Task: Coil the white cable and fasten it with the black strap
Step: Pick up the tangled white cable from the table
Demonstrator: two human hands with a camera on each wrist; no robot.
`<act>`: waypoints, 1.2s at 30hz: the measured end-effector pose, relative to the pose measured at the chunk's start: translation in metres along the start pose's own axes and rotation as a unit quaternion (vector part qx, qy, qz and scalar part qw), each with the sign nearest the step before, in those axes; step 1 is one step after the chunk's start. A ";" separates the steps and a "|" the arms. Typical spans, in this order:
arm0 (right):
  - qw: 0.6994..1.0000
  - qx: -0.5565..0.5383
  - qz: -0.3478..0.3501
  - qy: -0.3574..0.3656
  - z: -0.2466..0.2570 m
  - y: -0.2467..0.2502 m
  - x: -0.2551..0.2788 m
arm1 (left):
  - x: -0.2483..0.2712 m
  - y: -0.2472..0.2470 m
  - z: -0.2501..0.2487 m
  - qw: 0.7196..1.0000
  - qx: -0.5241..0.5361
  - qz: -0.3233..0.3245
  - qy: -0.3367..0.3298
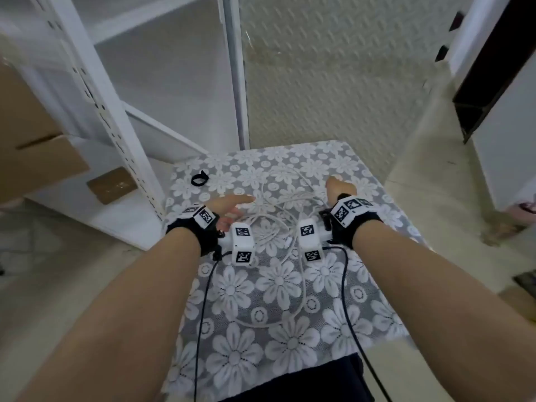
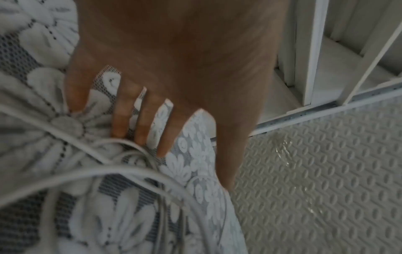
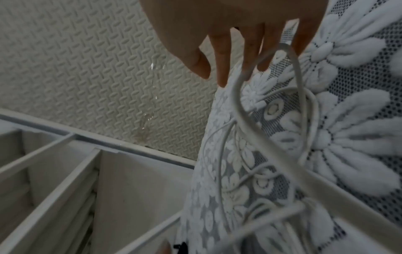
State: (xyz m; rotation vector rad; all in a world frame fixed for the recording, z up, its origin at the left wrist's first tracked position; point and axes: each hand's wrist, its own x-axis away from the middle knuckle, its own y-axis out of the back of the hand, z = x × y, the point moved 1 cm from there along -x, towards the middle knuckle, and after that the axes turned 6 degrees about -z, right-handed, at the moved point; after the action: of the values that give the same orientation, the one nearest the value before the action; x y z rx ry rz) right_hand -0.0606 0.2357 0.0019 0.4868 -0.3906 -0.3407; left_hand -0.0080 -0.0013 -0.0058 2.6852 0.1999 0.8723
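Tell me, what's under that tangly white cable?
Under the white cable lies the flowery lace cloth, with grey mesh between its white flowers. Whatever the cloth is spread over is covered by it, so that cannot be seen.

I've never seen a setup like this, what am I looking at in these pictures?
No machine: a person's two bare hands. The wide picture comes from a head camera; the other two come from the white marked boxes on each wrist, looking along the fingers. A tangled white cable and a black strap loop lie on the flowered tablecloth. The left hand's straight fingers reach the cable. One cable loop reaches the right hand's fingers; the grip is unclear.
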 end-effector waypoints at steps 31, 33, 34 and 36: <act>0.911 -0.393 0.107 -0.067 0.019 -0.047 -0.026 | -0.029 -0.011 -0.026 0.991 0.017 -0.055 -0.120; 0.882 -0.465 0.061 -0.055 0.030 -0.044 -0.036 | -0.036 -0.008 -0.041 0.987 0.059 -0.064 -0.137; 0.867 -0.493 0.043 -0.059 0.035 -0.042 -0.041 | -0.042 -0.006 -0.048 0.984 0.076 -0.064 -0.146; 0.841 -0.536 0.028 -0.074 0.039 -0.040 -0.056 | -0.057 0.000 -0.061 0.978 0.113 -0.085 -0.154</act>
State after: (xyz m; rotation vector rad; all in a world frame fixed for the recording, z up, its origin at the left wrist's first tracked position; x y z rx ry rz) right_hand -0.1353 0.2100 -0.0030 -0.6600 -0.3041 -0.4840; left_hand -0.0906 0.0015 0.0095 2.9120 0.4740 0.3949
